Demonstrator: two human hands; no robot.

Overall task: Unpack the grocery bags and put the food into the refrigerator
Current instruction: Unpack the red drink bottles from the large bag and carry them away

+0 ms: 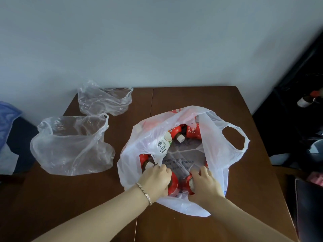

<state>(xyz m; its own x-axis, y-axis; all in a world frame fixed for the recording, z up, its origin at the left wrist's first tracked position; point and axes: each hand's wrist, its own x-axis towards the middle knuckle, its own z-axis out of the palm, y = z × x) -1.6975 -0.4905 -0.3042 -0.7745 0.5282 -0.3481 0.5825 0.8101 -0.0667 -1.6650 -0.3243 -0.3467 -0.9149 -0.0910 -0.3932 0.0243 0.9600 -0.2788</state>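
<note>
both hands in the bag (218,145), drinks coming out
my left hand (154,179) curls round a red bottle (173,183), my right hand (205,183) round a can (189,184), at the bag's 6 o'clock; more bottles (194,131) lie at 12. next: lift both clear without snagging plastic.

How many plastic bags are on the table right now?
3: one clear bag back left, a second clear bag in front of it, and the white bag of drinks in the middle. None looks hidden.
</note>
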